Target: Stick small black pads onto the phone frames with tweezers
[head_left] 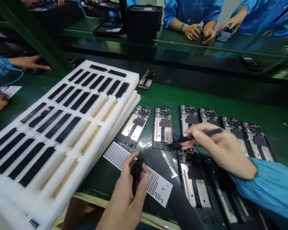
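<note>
My left hand (pixel 128 198) is closed around a small black part (pixel 136 174), low in the middle of the head view; its exact kind I cannot make out. In my right hand (pixel 218 147) are black tweezers (pixel 196 135), pinched between thumb and fingers. The tips point left, at the lower end of an opened phone body (pixel 162 126); whether they touch it I cannot tell. Another phone body (pixel 135 126) lies to its left, and several more, such as this phone body (pixel 194 179), lie around and under my right hand. A white sheet with black dots (pixel 159 187) lies behind my left hand.
A stacked white foam tray (pixel 69 127) with rows of thin black parts fills the left. One phone body (pixel 147 79) lies farther back. Across the bench are a black bin (pixel 144 22) and people in blue sleeves. Another person's hand (pixel 30 62) is at left.
</note>
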